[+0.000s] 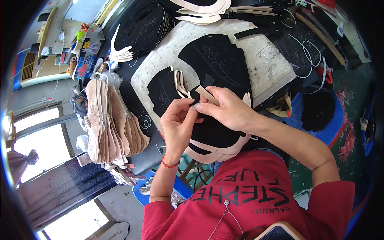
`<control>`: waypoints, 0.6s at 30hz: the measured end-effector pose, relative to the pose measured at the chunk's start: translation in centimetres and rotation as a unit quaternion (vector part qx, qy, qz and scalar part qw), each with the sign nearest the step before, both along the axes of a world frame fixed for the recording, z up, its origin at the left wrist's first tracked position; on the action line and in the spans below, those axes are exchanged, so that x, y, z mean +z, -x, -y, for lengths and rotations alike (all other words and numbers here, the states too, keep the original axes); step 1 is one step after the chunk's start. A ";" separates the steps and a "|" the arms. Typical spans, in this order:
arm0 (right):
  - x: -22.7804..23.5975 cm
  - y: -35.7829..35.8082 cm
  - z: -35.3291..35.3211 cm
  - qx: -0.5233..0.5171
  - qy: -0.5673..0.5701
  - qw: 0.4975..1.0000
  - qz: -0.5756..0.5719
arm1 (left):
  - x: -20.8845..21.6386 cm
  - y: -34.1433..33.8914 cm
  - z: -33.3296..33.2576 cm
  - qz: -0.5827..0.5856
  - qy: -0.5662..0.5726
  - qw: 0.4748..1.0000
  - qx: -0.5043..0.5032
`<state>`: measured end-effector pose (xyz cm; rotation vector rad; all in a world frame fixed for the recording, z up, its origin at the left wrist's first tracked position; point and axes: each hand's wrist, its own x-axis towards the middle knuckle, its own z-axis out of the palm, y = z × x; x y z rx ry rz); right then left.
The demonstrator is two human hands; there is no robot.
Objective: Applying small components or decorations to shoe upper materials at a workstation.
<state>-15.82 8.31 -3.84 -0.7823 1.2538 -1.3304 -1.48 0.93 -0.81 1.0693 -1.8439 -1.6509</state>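
Both my hands meet over a white board. My left hand (pixel 178 122) is closed, its thumb and fingers pinching a small black piece (pixel 195 96). Against it presses my right hand (pixel 232 111), fingers closed around a short beige strip (pixel 207 96). Whether the beige strip and the black piece are one part, I cannot tell. Beyond my hands lies a stack of black fabric panels (pixel 214 60), stitched with a flower outline. Left of it sits a smaller stack of black panels (pixel 161 90) with pale undersides curling up. More black panels with beige edges (pixel 218 153) lie below my hands.
The white board (pixel 266 68) rests on a dark table. Tied beige cut pieces (pixel 106 120) stand at the left. Another black panel stack (pixel 140 30) and curved cream pieces (pixel 204 10) lie at the back. White cord (pixel 306 50) loops at right, above a blue container (pixel 336 120).
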 end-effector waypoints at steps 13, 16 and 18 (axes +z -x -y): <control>2.9 1.7 -0.6 -0.009 -0.063 0.996 -0.055 | 0.0 -0.6 1.1 0.001 -0.059 0.998 -0.033; 4.0 3.8 -1.0 0.049 0.057 0.970 -0.229 | 0.0 -0.8 1.9 -0.002 -0.103 0.994 -0.026; 3.4 4.0 -0.8 0.010 0.071 0.973 -0.219 | -0.2 -0.8 2.3 -0.005 -0.138 0.990 -0.024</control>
